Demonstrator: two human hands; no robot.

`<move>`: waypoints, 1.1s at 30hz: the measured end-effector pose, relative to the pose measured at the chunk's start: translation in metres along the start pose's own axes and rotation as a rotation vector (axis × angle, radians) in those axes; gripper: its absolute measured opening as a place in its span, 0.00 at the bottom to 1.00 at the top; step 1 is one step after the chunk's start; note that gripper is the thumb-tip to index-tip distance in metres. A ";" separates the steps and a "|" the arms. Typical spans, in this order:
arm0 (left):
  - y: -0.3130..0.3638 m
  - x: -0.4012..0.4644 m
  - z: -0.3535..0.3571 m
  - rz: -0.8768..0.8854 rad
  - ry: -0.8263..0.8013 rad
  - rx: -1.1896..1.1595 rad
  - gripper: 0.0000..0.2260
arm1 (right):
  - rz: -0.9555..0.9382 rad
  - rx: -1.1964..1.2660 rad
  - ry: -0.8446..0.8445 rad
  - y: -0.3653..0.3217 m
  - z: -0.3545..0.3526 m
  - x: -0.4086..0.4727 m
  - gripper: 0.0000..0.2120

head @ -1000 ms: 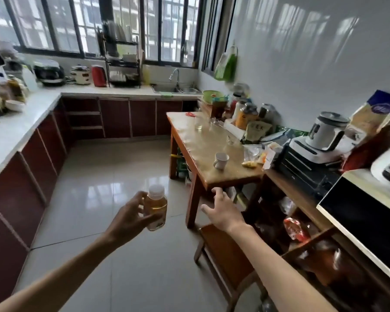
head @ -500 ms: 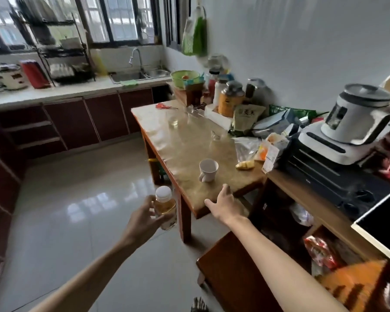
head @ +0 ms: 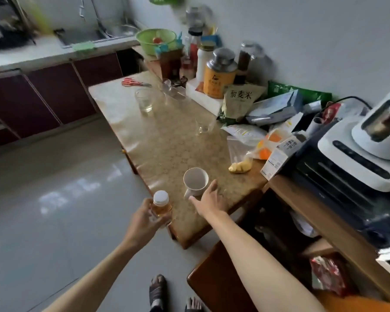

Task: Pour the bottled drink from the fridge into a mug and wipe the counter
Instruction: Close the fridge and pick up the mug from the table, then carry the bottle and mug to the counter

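Just beside the right hand's fingers (head: 212, 185), the mug (head: 195, 181) stands upright.

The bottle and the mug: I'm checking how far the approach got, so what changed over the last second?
The person walked up to the table. The left hand carried the capped bottle to the table's near corner. The right hand reached forward, open, right up beside the white mug. The cap is still on, the mug still upright and empty, and the glasses haven't moved.
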State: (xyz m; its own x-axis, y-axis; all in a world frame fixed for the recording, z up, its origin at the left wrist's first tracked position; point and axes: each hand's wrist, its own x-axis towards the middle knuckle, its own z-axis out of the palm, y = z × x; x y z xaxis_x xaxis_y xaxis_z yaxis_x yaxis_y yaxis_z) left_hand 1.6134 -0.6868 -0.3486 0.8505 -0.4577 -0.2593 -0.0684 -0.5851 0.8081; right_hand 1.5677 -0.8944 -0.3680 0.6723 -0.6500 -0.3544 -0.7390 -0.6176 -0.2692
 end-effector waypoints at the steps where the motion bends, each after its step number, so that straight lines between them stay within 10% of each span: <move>1: 0.000 0.004 0.002 -0.004 -0.006 -0.002 0.20 | -0.006 0.007 0.020 -0.004 -0.001 0.005 0.52; 18: -0.030 0.096 -0.033 0.113 -0.021 0.046 0.23 | -0.242 -0.239 0.171 -0.074 -0.005 0.046 0.49; 33: -0.103 -0.119 -0.151 -0.265 0.785 -0.135 0.22 | -1.168 -0.413 0.000 -0.247 0.016 -0.102 0.41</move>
State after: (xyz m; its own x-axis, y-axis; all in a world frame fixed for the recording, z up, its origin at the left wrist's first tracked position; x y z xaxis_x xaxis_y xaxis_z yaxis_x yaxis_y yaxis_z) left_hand 1.5975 -0.4711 -0.3209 0.9490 0.3118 -0.0469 0.2057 -0.4995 0.8415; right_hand 1.6812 -0.6684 -0.2796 0.9189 0.3837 -0.0915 0.3722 -0.9202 -0.1214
